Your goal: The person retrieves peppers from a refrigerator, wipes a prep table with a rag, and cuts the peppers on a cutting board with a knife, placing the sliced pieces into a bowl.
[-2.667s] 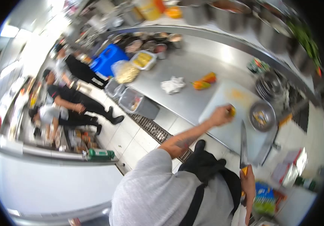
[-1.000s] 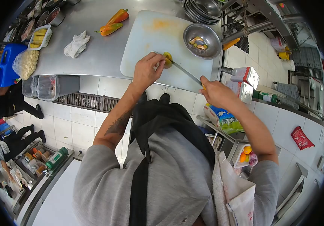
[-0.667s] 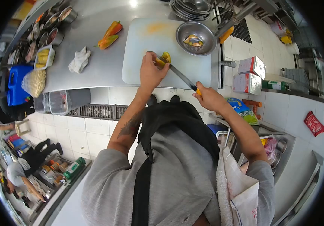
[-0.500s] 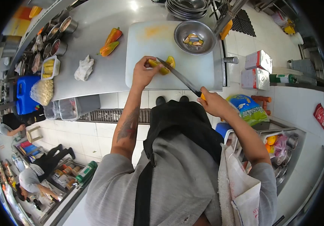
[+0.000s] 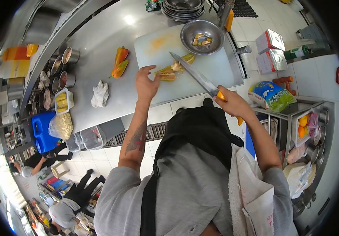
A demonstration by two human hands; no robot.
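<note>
A pepper (image 5: 168,76) lies cut open on the white cutting board (image 5: 213,76), its pale core and seeds showing. My left hand (image 5: 146,83) is at its left end with thumb and fingers apart, nothing gripped between them. My right hand (image 5: 232,104) is wrapped round the orange handle of a long knife (image 5: 198,76). The blade slants up and left over the board, its tip beside the cut pepper. A metal bowl (image 5: 202,37) with cut pieces rests at the board's far edge. Two whole orange-green peppers (image 5: 120,62) lie left of the board.
On the steel counter are a crumpled white cloth (image 5: 100,94), stacked metal bowls (image 5: 183,8) and a tub of yellow food (image 5: 62,101). A blue container (image 5: 43,132) stands at the left. Two people work at lower left. Tins (image 5: 271,61) and a bag (image 5: 271,96) are at right.
The pepper, held by my left hand before, now lies opened flat. My left hand has let go and its fingers have spread. The knife remains in my right hand. The view has turned.
</note>
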